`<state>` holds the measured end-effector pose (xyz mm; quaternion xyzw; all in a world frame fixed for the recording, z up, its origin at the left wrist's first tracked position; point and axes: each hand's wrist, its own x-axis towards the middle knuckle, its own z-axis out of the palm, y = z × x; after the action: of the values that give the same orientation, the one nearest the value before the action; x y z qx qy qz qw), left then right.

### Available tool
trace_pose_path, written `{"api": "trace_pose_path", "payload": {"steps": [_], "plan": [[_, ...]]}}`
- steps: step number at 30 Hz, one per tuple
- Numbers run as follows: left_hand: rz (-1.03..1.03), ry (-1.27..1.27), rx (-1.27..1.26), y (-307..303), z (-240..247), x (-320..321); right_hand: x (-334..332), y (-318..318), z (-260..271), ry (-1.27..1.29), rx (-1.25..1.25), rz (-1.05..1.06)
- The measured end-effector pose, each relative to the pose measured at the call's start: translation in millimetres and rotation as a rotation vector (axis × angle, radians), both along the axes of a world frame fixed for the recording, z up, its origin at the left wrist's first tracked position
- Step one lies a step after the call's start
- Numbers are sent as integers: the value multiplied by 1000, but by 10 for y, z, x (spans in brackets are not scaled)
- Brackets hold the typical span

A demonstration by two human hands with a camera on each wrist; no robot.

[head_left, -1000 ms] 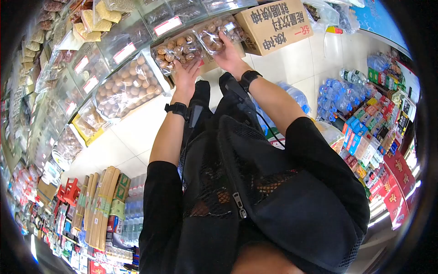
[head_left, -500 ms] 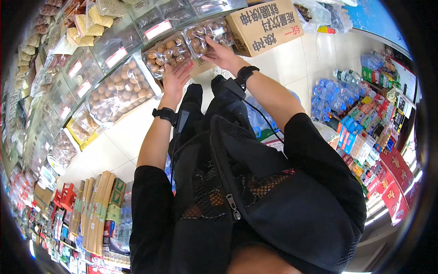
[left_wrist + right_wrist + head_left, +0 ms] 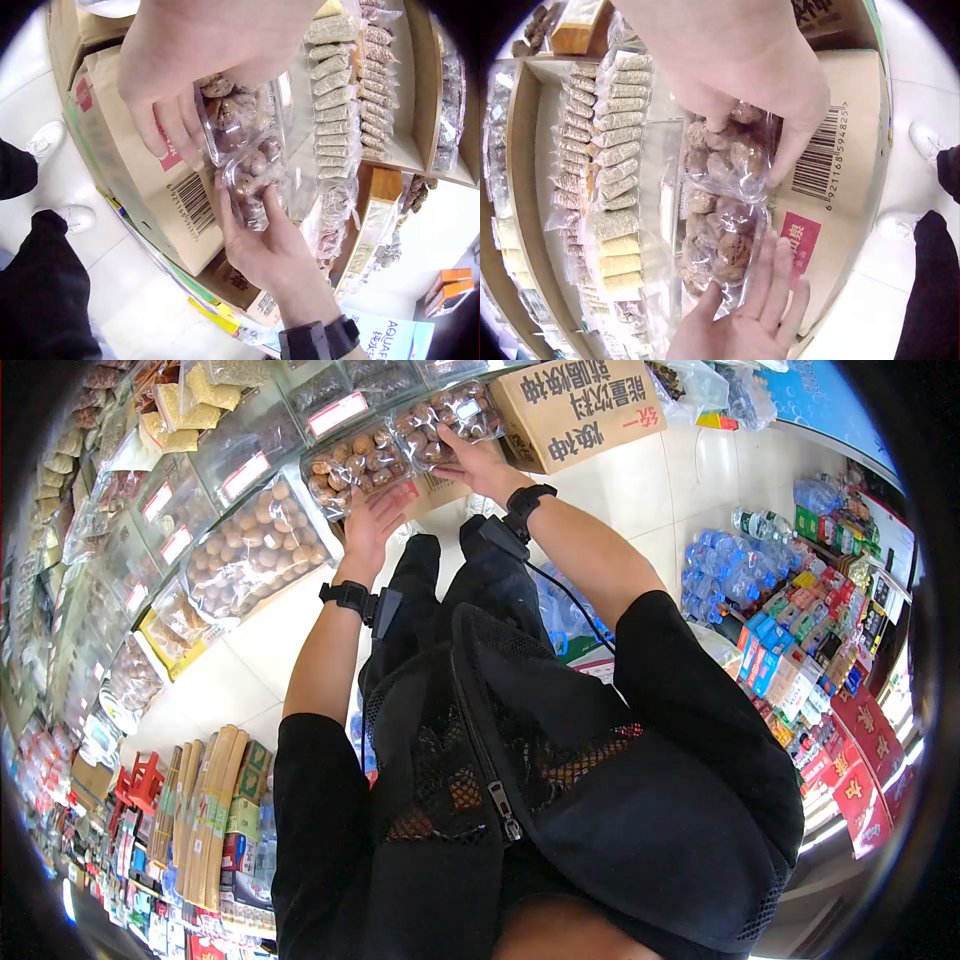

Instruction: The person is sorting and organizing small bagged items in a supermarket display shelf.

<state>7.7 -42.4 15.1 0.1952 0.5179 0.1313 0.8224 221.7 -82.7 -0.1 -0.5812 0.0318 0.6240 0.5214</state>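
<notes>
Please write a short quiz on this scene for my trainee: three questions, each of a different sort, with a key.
1. True or false: The left hand is at the left pack, and the right hand is at the right pack.

2. In the head view, what stands right beside the right pack?
A) A red stool
B) A carton
C) A water bottle

3. Fill in: Both packs are made of ______ plastic.

Key: 1 true; 2 B; 3 clear
</notes>
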Motion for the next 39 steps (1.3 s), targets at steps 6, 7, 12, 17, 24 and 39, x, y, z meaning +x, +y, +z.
{"api": "trace_pose_path", "payload": {"steps": [6,7,12,17,24,39], "plan": [[-9,-21,9,10,66,81,-118,71,-99,149,-79,-74],[16,-14,4,27,76,112,-149,92,-76,118,-94,-56],[87,-11,-14,75,29,166,-212,130,135,80,-138,97],[-20,-19,3,-3,130,78,-119,-82,103,45,-139,226],[-494,58,-191,-234,-127,-232,376,-761,-151,326,-277,306],[16,16,-356,-194,-347,-267,470,-785,-369,72,-226,284]]}}
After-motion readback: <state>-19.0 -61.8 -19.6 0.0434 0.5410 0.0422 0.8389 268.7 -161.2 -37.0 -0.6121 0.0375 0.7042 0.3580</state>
